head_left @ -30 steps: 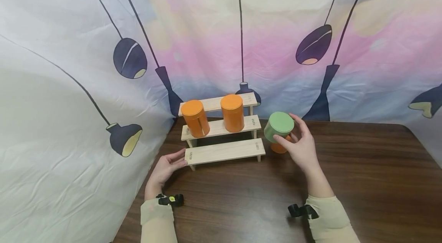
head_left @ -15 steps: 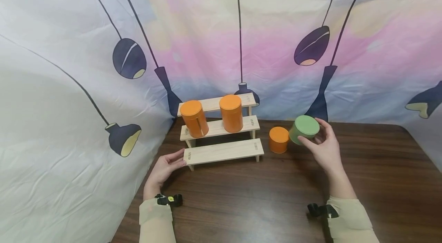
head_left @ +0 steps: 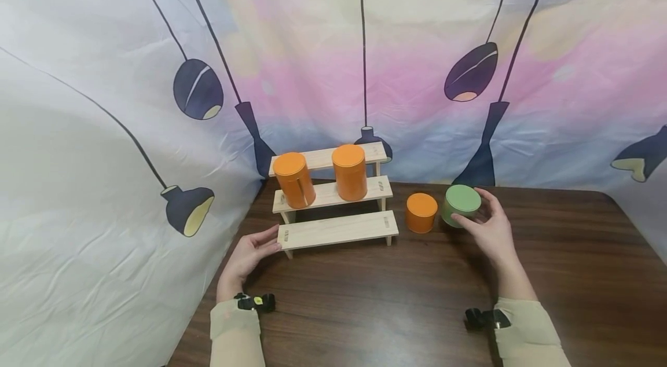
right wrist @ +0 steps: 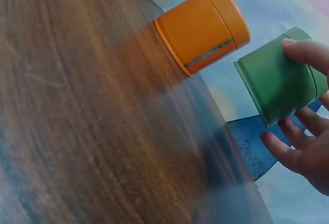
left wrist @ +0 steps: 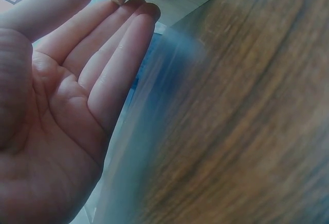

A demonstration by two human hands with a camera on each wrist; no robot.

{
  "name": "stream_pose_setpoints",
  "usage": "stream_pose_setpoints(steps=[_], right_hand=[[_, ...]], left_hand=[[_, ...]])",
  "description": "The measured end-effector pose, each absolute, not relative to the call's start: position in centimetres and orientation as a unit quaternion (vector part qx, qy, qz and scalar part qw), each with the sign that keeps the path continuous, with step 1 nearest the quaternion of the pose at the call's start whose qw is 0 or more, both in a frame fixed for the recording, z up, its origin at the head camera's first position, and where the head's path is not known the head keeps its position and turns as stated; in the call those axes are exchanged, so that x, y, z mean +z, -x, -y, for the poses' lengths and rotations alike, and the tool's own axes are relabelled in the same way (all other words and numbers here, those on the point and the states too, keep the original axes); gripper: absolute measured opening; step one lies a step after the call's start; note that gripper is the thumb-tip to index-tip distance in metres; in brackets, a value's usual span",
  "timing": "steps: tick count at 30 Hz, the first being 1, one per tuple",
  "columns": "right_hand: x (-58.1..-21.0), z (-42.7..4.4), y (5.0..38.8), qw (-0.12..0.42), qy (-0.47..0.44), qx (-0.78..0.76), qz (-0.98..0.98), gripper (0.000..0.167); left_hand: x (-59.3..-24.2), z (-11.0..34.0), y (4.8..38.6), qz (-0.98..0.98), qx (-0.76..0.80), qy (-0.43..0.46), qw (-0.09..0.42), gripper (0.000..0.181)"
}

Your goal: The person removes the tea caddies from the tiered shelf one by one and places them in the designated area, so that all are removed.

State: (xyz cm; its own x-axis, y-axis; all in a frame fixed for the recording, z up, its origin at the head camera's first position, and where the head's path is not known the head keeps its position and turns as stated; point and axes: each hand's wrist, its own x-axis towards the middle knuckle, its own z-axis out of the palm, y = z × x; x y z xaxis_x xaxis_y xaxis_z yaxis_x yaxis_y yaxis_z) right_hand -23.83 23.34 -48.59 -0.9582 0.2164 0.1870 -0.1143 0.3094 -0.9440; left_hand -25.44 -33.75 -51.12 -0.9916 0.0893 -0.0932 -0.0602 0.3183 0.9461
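Note:
In the head view my right hand [head_left: 492,231] grips a green lidded tin [head_left: 461,206], thumb in front and fingers around the far side. The right wrist view shows this green tin [right wrist: 280,77] held slightly above the tabletop. Just left of it a short orange tin [head_left: 421,213] stands upright on the table. My left hand [head_left: 247,257] holds the left end of the lowest step of a three-tier wooden display stand [head_left: 339,230], between thumb and fingertips. Two taller orange tins, one left [head_left: 296,182] and one right [head_left: 350,173], stand on the middle step.
The dark wooden table [head_left: 365,297] extends in front of the stand and to the right. A fabric backdrop [head_left: 417,66] printed with hanging lamps rises behind and along the left side. Each wrist wears a black strapped camera, as on the right wrist [head_left: 487,319].
My right hand has carried the green tin from above the short orange tin to its right, then lowered it. The left hand stays at the stand.

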Motion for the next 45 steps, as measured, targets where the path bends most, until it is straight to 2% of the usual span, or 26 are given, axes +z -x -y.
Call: stream_pose_setpoints(steps=[17, 45], right_hand=[[-49.8, -23.2, 24.0, 0.082, 0.056, 0.574, 0.813, 0.099], [-50.0, -23.1, 24.1, 0.065, 0.057, 0.573, 0.815, 0.099]], left_hand=[[-51.1, 33.7, 25.6, -0.816, 0.575, -0.007, 0.061, 0.065], [-51.2, 33.9, 25.6, -0.816, 0.574, -0.015, 0.059, 0.064]])
